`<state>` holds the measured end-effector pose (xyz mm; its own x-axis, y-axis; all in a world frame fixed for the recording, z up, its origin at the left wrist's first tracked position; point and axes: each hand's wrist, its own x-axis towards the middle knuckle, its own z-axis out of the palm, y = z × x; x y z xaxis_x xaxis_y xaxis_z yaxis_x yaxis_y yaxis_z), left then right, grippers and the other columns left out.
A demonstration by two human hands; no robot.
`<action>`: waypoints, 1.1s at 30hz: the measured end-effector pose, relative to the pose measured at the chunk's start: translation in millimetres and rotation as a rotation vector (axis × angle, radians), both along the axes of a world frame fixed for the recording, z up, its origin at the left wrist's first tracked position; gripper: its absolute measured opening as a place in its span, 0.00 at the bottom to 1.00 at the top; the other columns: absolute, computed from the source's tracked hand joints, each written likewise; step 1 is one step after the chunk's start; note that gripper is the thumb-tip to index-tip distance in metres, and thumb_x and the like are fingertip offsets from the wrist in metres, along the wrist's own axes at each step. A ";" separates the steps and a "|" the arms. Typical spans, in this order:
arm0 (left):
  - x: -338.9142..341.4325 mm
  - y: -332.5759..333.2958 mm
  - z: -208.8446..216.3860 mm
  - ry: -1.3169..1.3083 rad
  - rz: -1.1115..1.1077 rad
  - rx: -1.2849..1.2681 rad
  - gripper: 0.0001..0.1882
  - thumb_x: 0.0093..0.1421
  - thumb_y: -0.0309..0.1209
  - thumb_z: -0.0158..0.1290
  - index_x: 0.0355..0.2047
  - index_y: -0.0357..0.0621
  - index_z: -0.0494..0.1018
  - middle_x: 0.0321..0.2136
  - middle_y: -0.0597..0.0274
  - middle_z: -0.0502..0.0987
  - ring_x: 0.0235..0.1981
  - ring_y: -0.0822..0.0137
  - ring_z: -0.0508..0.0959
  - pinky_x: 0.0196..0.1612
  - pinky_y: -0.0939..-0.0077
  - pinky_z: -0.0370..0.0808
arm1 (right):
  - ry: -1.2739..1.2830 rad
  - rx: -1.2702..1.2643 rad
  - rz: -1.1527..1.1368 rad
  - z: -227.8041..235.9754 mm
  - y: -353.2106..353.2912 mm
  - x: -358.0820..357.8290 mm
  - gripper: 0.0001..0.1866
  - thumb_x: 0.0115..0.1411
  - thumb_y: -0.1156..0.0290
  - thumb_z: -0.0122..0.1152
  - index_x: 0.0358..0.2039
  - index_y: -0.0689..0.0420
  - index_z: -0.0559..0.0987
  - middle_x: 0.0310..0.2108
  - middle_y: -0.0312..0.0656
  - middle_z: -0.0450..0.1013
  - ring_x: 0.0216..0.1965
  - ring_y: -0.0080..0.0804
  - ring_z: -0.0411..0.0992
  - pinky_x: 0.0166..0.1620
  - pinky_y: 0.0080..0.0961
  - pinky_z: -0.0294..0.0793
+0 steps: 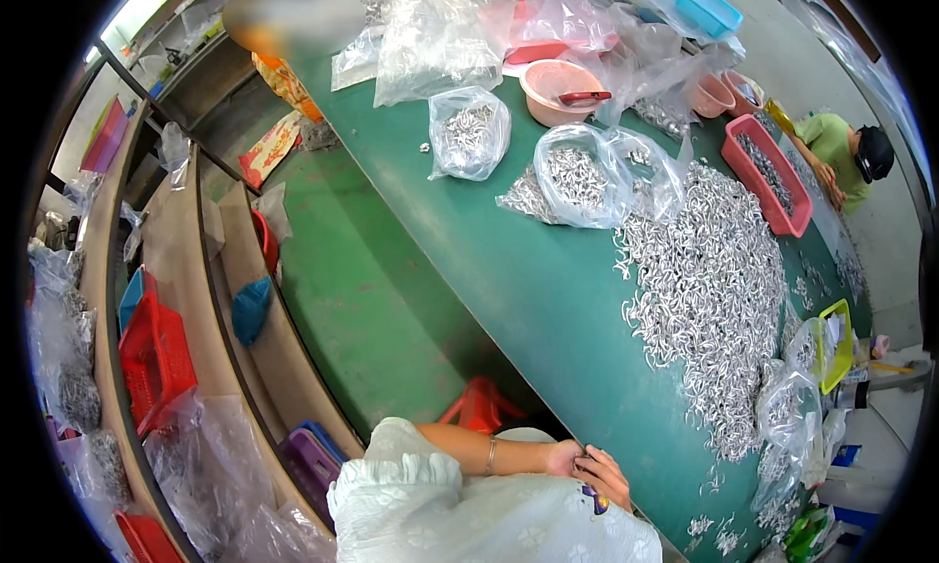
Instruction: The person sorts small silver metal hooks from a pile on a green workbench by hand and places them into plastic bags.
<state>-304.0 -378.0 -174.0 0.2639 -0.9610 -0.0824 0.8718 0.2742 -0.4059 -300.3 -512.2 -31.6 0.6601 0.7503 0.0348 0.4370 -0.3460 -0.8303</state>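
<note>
My left hand (564, 457) and my right hand (606, 477) meet at the near edge of a green table (528, 289), in front of my white flowered clothing. My left forearm wears a thin bracelet and comes in from the left. My right hand's fingers lie over the left hand, which is curled and partly covered. I see nothing held in either hand. A large heap of small silvery metal pieces (704, 270) lies on the table, beyond and to the right of my hands.
Clear bags of metal pieces (469, 133) (587, 177), a pink bowl (558, 89), a pink-red tray (768, 172) and a blue tray (709, 5) stand farther back. Another person in green (841, 147) works at the far right. Wooden shelves on the left hold a red basket (156, 353).
</note>
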 end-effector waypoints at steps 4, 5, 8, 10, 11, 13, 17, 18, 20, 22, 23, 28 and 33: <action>-10.6 -6.0 -32.3 0.002 -0.031 0.041 0.12 0.66 0.39 0.47 0.34 0.45 0.73 0.36 0.54 0.78 0.38 0.60 0.79 0.46 0.58 0.77 | -0.022 0.067 0.102 -34.6 -18.3 -3.6 0.16 0.57 0.69 0.56 0.43 0.63 0.81 0.48 0.49 0.74 0.56 0.50 0.69 0.60 0.47 0.64; -3.6 1.9 -5.7 -0.046 -0.078 0.225 0.12 0.66 0.37 0.46 0.39 0.42 0.73 0.41 0.51 0.78 0.43 0.60 0.78 0.50 0.59 0.76 | -0.021 0.082 0.079 -37.7 -21.3 -5.1 0.15 0.58 0.70 0.56 0.42 0.64 0.80 0.46 0.50 0.75 0.54 0.50 0.70 0.58 0.46 0.65; 2.9 18.2 32.8 -0.091 -0.133 0.385 0.17 0.61 0.28 0.47 0.48 0.31 0.71 0.46 0.46 0.77 0.48 0.58 0.77 0.57 0.58 0.72 | -0.021 0.123 -0.017 -40.6 -25.0 -12.7 0.13 0.61 0.71 0.56 0.41 0.65 0.80 0.43 0.51 0.76 0.50 0.49 0.73 0.55 0.44 0.69; -4.4 19.0 8.8 -0.221 -0.048 0.249 0.16 0.61 0.28 0.49 0.46 0.29 0.72 0.45 0.45 0.77 0.47 0.57 0.79 0.56 0.59 0.74 | -0.029 0.196 -0.162 -36.9 -25.7 -20.2 0.11 0.62 0.72 0.56 0.40 0.66 0.80 0.40 0.52 0.77 0.47 0.49 0.75 0.52 0.43 0.72; -9.0 20.6 0.0 -0.285 0.022 0.194 0.15 0.61 0.28 0.50 0.44 0.28 0.72 0.44 0.44 0.78 0.46 0.57 0.79 0.55 0.60 0.75 | -0.020 0.249 -0.248 -35.9 -21.5 -23.3 0.11 0.63 0.73 0.55 0.40 0.67 0.80 0.39 0.52 0.78 0.46 0.49 0.76 0.51 0.42 0.73; -4.4 26.7 34.8 -0.273 0.011 0.308 0.18 0.63 0.32 0.50 0.47 0.26 0.72 0.46 0.41 0.77 0.50 0.53 0.78 0.57 0.59 0.74 | -0.008 0.564 -0.569 -28.9 -3.9 -32.1 0.12 0.67 0.74 0.49 0.35 0.69 0.78 0.35 0.51 0.77 0.37 0.41 0.76 0.44 0.34 0.75; -7.6 37.5 64.7 -0.394 0.019 0.487 0.22 0.66 0.35 0.48 0.52 0.27 0.70 0.50 0.39 0.74 0.52 0.50 0.76 0.58 0.56 0.73 | 0.030 0.586 -0.728 -23.6 2.4 -40.1 0.10 0.67 0.76 0.47 0.40 0.68 0.76 0.39 0.50 0.75 0.42 0.36 0.74 0.48 0.31 0.72; -9.2 38.9 67.3 -0.345 0.005 0.502 0.22 0.66 0.35 0.48 0.52 0.27 0.69 0.49 0.39 0.74 0.52 0.50 0.76 0.58 0.55 0.73 | 0.052 0.600 -0.763 -22.5 3.3 -40.9 0.10 0.68 0.76 0.47 0.40 0.68 0.76 0.39 0.49 0.75 0.42 0.35 0.74 0.49 0.30 0.71; -10.2 43.2 77.3 -0.248 -0.007 0.533 0.22 0.66 0.35 0.48 0.52 0.26 0.69 0.49 0.39 0.74 0.52 0.49 0.76 0.58 0.55 0.73 | 0.096 0.629 -0.818 -21.3 4.8 -41.2 0.11 0.68 0.75 0.46 0.41 0.67 0.76 0.39 0.48 0.75 0.43 0.34 0.74 0.50 0.29 0.70; -9.6 48.1 88.8 -0.218 0.077 0.527 0.22 0.66 0.35 0.46 0.51 0.26 0.70 0.48 0.40 0.75 0.51 0.50 0.76 0.57 0.55 0.73 | 0.126 0.654 -0.866 -24.8 1.1 -41.6 0.12 0.70 0.74 0.45 0.43 0.67 0.75 0.39 0.47 0.75 0.43 0.33 0.74 0.51 0.28 0.70; -8.9 52.9 96.4 -0.205 0.128 0.514 0.21 0.67 0.35 0.45 0.50 0.27 0.70 0.47 0.41 0.76 0.51 0.50 0.76 0.57 0.55 0.74 | 0.160 0.702 -0.883 -27.1 1.7 -40.5 0.12 0.70 0.73 0.44 0.43 0.66 0.76 0.39 0.47 0.75 0.43 0.32 0.74 0.51 0.28 0.70; -0.3 70.3 120.8 -0.130 0.435 0.433 0.20 0.67 0.34 0.45 0.51 0.29 0.70 0.48 0.41 0.75 0.52 0.50 0.76 0.55 0.55 0.75 | 0.334 0.942 -0.848 -18.1 14.0 -28.7 0.12 0.71 0.72 0.44 0.44 0.67 0.74 0.40 0.46 0.75 0.44 0.33 0.74 0.52 0.29 0.71; 20.0 105.6 138.2 0.036 0.694 0.456 0.16 0.62 0.26 0.48 0.48 0.31 0.69 0.42 0.49 0.74 0.45 0.54 0.76 0.46 0.63 0.80 | 0.372 0.760 -0.766 -9.5 22.0 -17.2 0.10 0.70 0.74 0.46 0.44 0.66 0.74 0.39 0.44 0.75 0.42 0.30 0.74 0.51 0.28 0.71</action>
<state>-284.0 -272.4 -35.8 0.7740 -0.4514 -0.4441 0.4331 0.8890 -0.1489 -317.6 -490.2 -41.1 0.9998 0.0142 0.0142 0.0105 0.2317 -0.9727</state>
